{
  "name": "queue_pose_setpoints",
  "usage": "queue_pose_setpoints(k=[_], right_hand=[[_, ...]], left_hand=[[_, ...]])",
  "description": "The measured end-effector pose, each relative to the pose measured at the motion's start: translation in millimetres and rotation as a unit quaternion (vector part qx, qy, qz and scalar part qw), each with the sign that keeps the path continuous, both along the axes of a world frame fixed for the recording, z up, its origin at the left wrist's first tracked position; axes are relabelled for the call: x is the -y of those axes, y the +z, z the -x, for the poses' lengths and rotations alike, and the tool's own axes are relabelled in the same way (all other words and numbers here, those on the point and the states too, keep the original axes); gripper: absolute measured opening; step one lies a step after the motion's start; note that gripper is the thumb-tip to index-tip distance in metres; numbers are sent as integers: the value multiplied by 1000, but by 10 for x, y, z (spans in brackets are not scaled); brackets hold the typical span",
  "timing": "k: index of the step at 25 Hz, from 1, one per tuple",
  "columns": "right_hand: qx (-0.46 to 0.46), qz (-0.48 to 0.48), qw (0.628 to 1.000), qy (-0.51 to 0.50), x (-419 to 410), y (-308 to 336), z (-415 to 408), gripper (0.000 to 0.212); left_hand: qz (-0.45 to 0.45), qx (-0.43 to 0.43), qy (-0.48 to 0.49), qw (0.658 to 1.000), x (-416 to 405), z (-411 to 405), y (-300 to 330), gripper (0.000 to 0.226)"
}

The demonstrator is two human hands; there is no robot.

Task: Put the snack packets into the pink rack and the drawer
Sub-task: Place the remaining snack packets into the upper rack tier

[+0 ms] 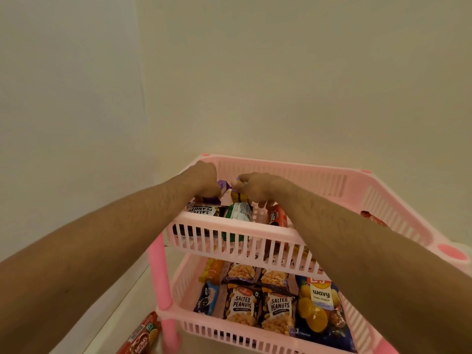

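Note:
Both hands reach into the top basket of the pink rack point(301, 173). My left hand point(205, 178) grips a purple packet point(221, 186) near the basket's back left. Beside it, my right hand point(258, 187) pinches the top of a yellow and purple packet point(238, 196). In front of them in the same basket lie a salted peanuts packet point(201, 209), a green and white packet point(238, 213) and a red biscuit packet point(277, 217). The lower basket point(229, 328) holds salted peanuts packets point(241, 304), a blue wavy chips bag point(323, 305) and small biscuit packets point(208, 297).
A red biscuit packet point(143, 335) lies on the floor at the rack's lower left, by the pink leg point(157, 272). Another red packet point(371, 217) shows through the top basket's right wall. The rack stands in a corner of pale walls.

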State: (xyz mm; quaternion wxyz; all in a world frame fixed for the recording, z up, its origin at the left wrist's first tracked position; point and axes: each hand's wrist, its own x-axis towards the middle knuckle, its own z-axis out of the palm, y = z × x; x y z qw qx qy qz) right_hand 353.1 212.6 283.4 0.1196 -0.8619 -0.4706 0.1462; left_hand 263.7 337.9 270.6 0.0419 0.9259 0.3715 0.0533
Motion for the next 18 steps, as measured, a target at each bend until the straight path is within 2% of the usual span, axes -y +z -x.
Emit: queue_pose_setpoints(k=[5,8,10,13,18], right_hand=[[59,-99,993,-3,4,50,-21,60],[41,-216,974,-57,87,155,-41,44],[21,-278,959,-51,181,272,33,36],[-55,-376,925,15,365,362,377,33],[-44,-496,857,131,737,176,1202,37]], left_hand=[[-66,160,-11,985,148,188,194,29],[-72,187,-39,979,271,424,396,22],[-85,206,-48,974,376,692,494,22],[-99,249,-49,962,504,1176,479,25],[-99,283,-11,954,772,1979,148,35]])
